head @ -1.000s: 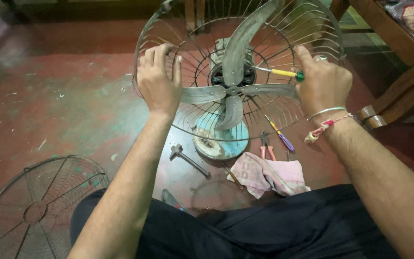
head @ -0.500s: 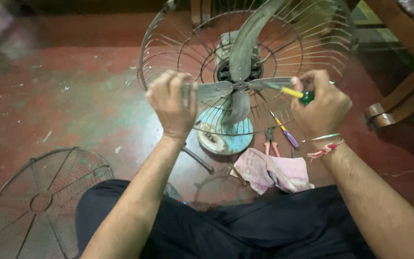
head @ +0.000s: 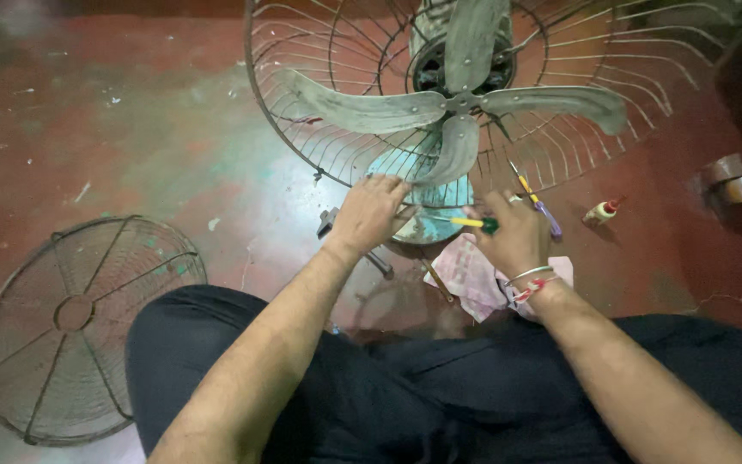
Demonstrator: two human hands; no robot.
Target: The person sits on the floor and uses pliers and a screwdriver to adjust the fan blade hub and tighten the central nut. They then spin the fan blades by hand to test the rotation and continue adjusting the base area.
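Observation:
An old table fan (head: 461, 103) with dusty grey blades and a rear wire cage (head: 302, 129) stands on the floor before me, on a round pale-blue base (head: 427, 225). My left hand (head: 373, 213) rests at the bottom of the cage, just above the base, fingers curled on the lowest blade's tip. My right hand (head: 515, 234) is closed around a screwdriver (head: 472, 222) with a yellow shaft and green handle, its tip pointing left toward the base. I sit cross-legged in dark trousers.
The detached front fan guard (head: 70, 318) lies on the red floor at the left. A pink cloth (head: 474, 279) lies under my right wrist. A second screwdriver (head: 538, 204), a small bottle (head: 601, 210) and a wooden furniture leg (head: 740, 172) are at the right.
Both hands came down from the cage's sides to its bottom near the base. The view has shifted closer and lower, with the screwdriver still in my right hand.

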